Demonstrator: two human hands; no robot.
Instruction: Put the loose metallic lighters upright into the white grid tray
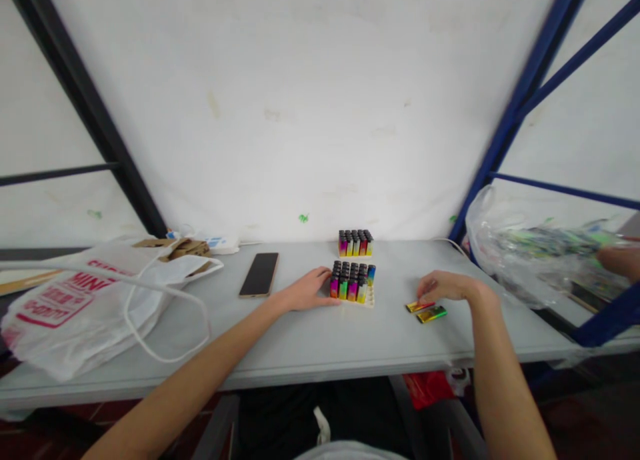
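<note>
My left hand (pixel 313 291) is at the left side of a white tray (pixel 370 299), thumb along its front and fingers behind, gripping its edge. Rows of upright lighters (pixel 353 283) with black tops and purple, green and yellow bodies fill most of this tray. One blue lighter (pixel 371 275) stands in its right column, with bare slots in front of it. Over to the right, my right hand (pixel 443 287) has its fingertips pinched on a red and gold lighter (pixel 416 307) lying on the table. A green and gold lighter (pixel 431 315) lies just in front of it.
Behind stands a second tray of lighters (pixel 355 244), close to the wall. A phone (pixel 259 275) lies left of my left hand. White plastic bags (pixel 95 300) and a cable (pixel 165 287) cover the table's left. A clear bag (pixel 520 253) and blue frame (pixel 500 133) are right; another person's hand (pixel 623 260) shows there.
</note>
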